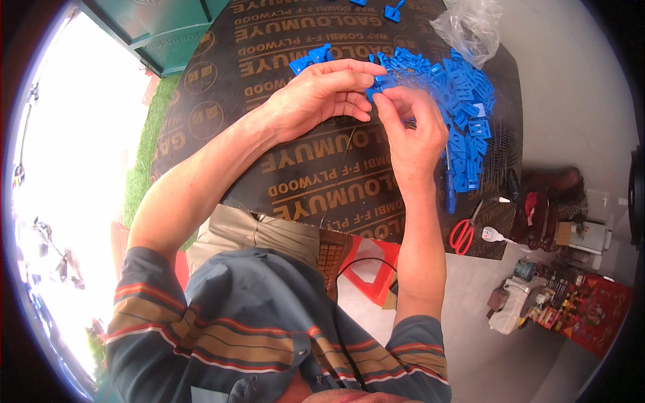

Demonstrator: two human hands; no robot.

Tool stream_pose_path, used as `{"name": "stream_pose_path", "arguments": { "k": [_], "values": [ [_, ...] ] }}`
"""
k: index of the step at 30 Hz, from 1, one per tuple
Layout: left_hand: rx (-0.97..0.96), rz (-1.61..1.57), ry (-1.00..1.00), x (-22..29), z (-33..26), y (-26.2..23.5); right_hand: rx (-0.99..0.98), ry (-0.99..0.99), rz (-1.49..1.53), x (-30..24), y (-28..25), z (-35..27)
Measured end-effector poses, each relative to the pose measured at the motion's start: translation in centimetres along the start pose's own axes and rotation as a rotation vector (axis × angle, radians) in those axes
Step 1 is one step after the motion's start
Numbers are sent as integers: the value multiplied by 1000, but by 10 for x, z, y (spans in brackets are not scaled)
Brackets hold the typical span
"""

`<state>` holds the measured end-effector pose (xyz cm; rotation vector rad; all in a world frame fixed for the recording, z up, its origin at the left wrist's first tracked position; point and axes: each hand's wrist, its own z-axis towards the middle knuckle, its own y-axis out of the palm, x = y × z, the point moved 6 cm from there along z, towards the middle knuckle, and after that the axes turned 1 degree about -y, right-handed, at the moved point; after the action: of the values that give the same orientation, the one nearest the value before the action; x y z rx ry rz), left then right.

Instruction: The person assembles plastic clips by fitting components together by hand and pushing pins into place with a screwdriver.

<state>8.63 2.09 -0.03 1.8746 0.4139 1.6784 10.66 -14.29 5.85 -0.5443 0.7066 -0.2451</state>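
Over the dark plywood board (302,168), my two hands meet at a small blue plastic piece (377,87). My left hand (322,94) pinches it between thumb and forefinger, with the other fingers loosely curled below. From the right side, the thumb and fingertips of my right hand (415,131) close on the same piece. Fingers cover most of it, so its full shape is hidden. Just beyond and to the right spreads a heap of similar blue plastic pieces (463,87). A smaller group of blue pieces (312,59) lies behind my left hand.
A clear plastic bag (470,27) sits at the far right of the board. Right of my forearm lie a blue-handled screwdriver (451,191), red-handled scissors (461,236) and a small white object (494,234). Thin metal springs or pins (500,148) are scattered near the right edge.
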Motion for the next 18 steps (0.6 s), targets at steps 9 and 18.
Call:
{"name": "stream_pose_path", "arguments": {
  "k": [9,18],
  "values": [
    [-84,-37,59,8,0,5,36,127,237,13,-6,0],
    [-69,-30,67,8,-2,7,56,234,307,16,-5,-1]
  ]
}}
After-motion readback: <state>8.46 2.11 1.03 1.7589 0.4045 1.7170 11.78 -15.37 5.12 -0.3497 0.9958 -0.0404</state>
